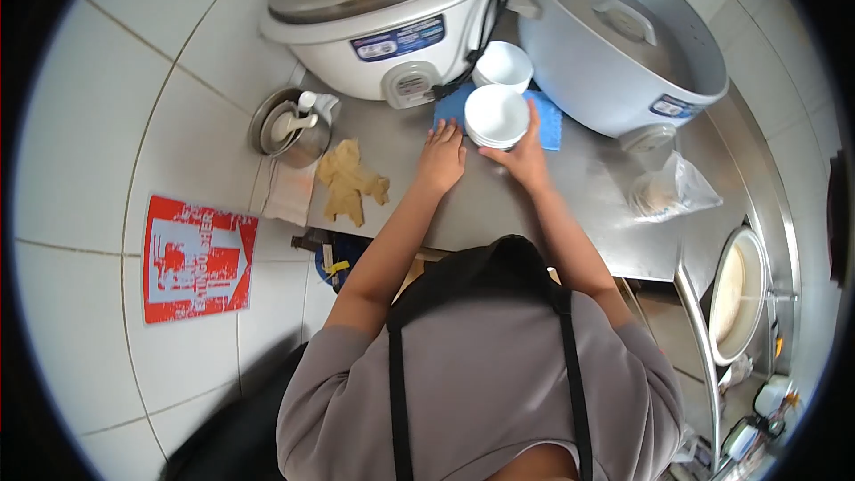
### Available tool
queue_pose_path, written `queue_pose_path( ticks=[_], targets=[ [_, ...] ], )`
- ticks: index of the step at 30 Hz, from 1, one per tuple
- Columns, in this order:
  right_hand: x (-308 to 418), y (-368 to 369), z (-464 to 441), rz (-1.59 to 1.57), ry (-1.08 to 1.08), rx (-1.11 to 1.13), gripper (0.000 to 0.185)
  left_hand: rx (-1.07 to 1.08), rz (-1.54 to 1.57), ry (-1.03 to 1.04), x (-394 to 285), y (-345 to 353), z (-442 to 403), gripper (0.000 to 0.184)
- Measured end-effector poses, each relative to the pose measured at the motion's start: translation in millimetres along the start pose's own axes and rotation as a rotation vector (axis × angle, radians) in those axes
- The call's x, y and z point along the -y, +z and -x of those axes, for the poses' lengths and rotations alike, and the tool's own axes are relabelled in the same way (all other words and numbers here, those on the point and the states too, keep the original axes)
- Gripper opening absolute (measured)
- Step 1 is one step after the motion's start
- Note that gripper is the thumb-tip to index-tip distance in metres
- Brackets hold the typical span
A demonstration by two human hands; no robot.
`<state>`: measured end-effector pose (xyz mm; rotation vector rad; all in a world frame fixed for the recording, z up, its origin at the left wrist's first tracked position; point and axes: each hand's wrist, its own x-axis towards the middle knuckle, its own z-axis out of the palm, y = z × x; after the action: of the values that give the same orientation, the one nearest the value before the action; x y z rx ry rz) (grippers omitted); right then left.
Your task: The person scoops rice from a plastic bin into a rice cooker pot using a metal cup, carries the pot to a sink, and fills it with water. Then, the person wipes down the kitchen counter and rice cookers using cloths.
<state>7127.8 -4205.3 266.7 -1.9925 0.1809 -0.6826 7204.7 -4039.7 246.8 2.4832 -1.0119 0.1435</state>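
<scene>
My right hand grips a small stack of white bowls, thumb at the near side and fingers along the right side. My left hand lies with its fingers stretched out at the near edge of a blue cloth, just left of the stack; it holds nothing. More white bowls stand right behind the held stack. The cloth is partly hidden under the bowls and behind them.
A large white rice cooker stands at the back left, a big lidded pot at the back right. On the steel counter are a crumpled tan cloth, a steel container with a ladle and a plastic bag.
</scene>
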Motion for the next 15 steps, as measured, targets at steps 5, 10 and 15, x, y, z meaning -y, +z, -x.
queue_pose_path(
  ticks=[5,10,15],
  targets=[
    [9.6,-53.5,9.9,0.110,-0.104,-0.040,0.095,-0.204,-0.548,-0.530,79.3,-51.0,72.7,0.057],
    [25.9,-79.0,34.1,0.099,0.153,-0.058,0.061,-0.232,-0.413,-0.454,81.4,-27.9,51.9,0.063],
    [42.6,-116.2,67.7,0.202,0.117,0.008,0.030,0.020,-0.191,-0.051,-60.6,-1.8,73.0,0.068]
  ],
)
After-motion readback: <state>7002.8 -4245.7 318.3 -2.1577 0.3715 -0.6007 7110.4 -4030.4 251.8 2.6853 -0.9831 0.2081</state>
